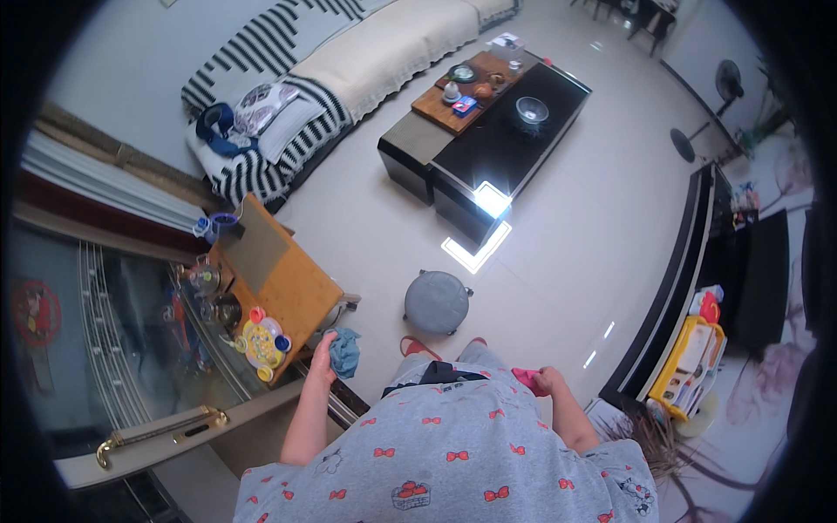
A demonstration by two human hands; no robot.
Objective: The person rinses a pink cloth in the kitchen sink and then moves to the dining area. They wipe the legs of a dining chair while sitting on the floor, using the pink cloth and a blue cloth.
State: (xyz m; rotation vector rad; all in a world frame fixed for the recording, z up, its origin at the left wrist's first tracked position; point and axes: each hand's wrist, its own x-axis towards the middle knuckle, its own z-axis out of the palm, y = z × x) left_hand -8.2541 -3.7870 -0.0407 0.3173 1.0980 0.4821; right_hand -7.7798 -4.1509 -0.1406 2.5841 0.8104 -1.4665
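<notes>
My left hand (322, 358) grips a crumpled blue-green cloth (344, 354), held out beside the near corner of a wooden side table (297, 297). In my right hand (551, 380) is a pink cloth (528, 380), close to my right thigh; part of it is hidden behind the fingers. On the floor just ahead of my feet stands a round grey stool (437, 303). A colourful toy with round cups (263, 343) sits on the table's near end, and glass pots (208, 278) stand along its left side.
A black coffee table (503, 163) bears a glass bowl (531, 110) and a wooden tray (435, 104). The covered sofa (386, 59) runs along the far left. To my left is a glass door with a brass handle (163, 431). A low TV cabinet (667, 287) and yellow organizer (680, 366) are on the right.
</notes>
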